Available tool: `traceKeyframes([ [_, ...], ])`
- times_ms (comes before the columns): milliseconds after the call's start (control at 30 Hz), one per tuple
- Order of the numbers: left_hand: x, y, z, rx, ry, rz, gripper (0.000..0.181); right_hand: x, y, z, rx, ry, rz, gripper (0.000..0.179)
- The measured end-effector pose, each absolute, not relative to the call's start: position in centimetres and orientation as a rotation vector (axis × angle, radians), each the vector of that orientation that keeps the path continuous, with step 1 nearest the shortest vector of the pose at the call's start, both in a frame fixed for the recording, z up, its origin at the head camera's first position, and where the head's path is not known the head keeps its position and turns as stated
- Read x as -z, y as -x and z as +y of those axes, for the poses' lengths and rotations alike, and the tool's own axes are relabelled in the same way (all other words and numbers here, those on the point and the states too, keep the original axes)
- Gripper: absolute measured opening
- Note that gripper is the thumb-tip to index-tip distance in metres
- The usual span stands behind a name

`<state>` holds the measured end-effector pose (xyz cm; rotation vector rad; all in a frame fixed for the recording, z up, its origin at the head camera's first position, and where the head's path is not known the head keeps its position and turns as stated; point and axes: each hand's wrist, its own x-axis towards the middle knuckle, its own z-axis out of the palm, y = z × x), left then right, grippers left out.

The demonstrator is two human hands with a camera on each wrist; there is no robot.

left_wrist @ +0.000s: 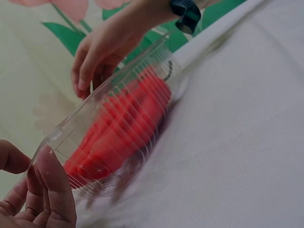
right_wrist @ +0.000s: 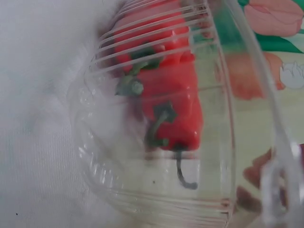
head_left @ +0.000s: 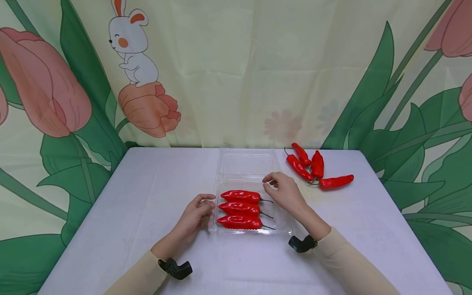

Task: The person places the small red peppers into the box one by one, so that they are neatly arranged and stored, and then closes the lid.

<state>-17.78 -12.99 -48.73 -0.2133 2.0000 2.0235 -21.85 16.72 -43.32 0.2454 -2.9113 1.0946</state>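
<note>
Peppers (head_left: 299,167), long axes askew, lie right of the clear container (head_left: 281,223), nearer the relaxed, empty right hand (head_left: 284,191) than the left hand (head_left: 196,212), pinching the container's left rim.

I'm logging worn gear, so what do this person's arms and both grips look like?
The left sleeve and right sleeve are long, plain and cream. The left wrist device and right wrist device are black and angular. The left grip and right grip wear no gloves.

Fingers (left_wrist: 54,185) pinch box (left_wrist: 59,133) of peppers (left_wrist: 121,130)
</note>
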Motion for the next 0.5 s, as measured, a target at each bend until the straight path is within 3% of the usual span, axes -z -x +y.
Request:
traceKeyframes([
  [500, 48.6, 17.6, -12.7, -2.039, 0.235, 2.009, 0.040, 43.3, 22.0, 19.2, -1.090, -0.214, -2.812, 0.042],
])
